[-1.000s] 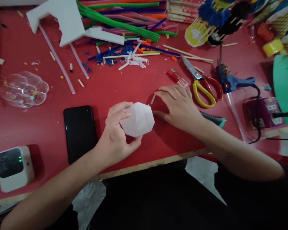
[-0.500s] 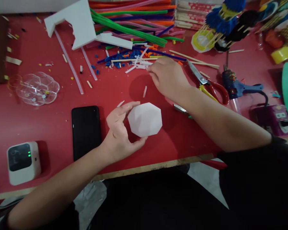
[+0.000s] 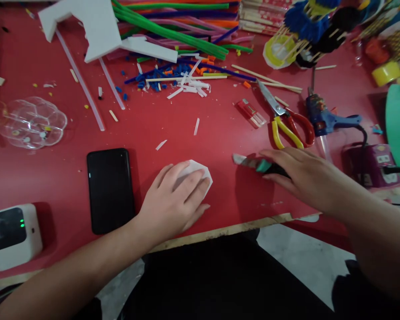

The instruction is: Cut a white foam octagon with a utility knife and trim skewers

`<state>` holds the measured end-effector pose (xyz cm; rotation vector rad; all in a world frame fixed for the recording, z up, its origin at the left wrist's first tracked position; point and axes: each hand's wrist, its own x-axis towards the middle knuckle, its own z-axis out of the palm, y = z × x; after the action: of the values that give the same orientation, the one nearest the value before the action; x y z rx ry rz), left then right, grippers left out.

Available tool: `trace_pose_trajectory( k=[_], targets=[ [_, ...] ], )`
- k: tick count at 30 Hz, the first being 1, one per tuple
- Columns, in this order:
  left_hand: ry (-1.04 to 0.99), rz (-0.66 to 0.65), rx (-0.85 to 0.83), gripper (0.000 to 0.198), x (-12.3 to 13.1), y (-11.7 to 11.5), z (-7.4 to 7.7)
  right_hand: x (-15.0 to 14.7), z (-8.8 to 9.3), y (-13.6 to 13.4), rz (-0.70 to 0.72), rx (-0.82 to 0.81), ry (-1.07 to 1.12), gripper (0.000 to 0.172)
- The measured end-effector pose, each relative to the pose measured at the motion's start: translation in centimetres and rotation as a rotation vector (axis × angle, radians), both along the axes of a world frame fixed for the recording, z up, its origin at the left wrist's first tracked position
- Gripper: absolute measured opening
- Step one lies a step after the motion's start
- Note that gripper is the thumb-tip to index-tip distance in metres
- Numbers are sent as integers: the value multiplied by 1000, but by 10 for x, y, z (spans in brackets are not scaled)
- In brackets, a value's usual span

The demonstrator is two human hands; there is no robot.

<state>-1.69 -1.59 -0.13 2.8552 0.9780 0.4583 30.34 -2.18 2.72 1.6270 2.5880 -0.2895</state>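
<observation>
Left hand point(image 3: 173, 200): we rest it, part-spread, over the white octagon point(image 3: 194, 166) | Right hand point(image 3: 305, 178): we clasp the utility knife point(image 3: 263, 166), fingers closed, right of the octagon

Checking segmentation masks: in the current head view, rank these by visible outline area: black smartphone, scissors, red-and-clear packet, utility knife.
1. Black smartphone
2. Scissors
Unranked below those: red-and-clear packet and utility knife. They look close, and the right hand hides part of the knife's handle.
</observation>
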Motion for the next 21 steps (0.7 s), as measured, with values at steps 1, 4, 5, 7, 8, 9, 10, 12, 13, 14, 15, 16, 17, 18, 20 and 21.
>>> trace_pose_trajectory(
  k=[1, 4, 5, 7, 8, 9, 10, 12, 13, 14, 15, 16, 17, 18, 20, 21],
  targets=[
    [10, -9, -12, 38, 0, 0, -1, -1, -2, -2, 28, 9, 55, 36],
    [8, -75, -68, 35, 0, 2, -5, -17, -4, -6, 13, -28, 216, 37],
    [7, -93, -90, 36, 1, 3, -6, -24, -3, -8, -32, -54, 268, 39],
    [15, -100, -132, 40, 2, 4, -6, -41, 0, -10, -81, -98, 369, 41],
    [19, -91, -147, 42, 3, 4, -6, -50, 2, -11, -90, -120, 411, 43],
    [20, -79, -156, 42, 3, 4, -5, -57, 4, -12, -90, -140, 448, 45],
    [17, -69, -159, 42, 4, 4, -5, -64, 5, -12, -89, -159, 479, 46],
    [9, -58, -151, 41, 5, 4, -5, -72, 5, -11, -85, -193, 526, 48],
    [9, -56, -144, 41, 5, 4, -5, -75, 5, -11, -84, -207, 541, 48],
    [11, -56, -138, 42, 5, 5, -5, -77, 4, -10, -85, -218, 552, 48],
    [13, -57, -132, 43, 5, 5, -6, -78, 3, -9, -86, -227, 559, 48],
    [17, -56, -128, 45, 5, 5, -6, -78, 2, -9, -88, -237, 562, 48],
    [20, -54, -126, 46, 5, 5, -5, -79, 2, -9, -89, -249, 563, 48],
    [21, -54, -125, 47, 5, 5, -5, -79, 1, -9, -90, -262, 562, 49],
    [19, -55, -121, 47, 5, 6, -5, -79, 1, -9, -91, -291, 558, 51],
    [16, -56, -119, 47, 5, 6, -5, -79, 1, -8, -91, -302, 558, 51]
  ],
)
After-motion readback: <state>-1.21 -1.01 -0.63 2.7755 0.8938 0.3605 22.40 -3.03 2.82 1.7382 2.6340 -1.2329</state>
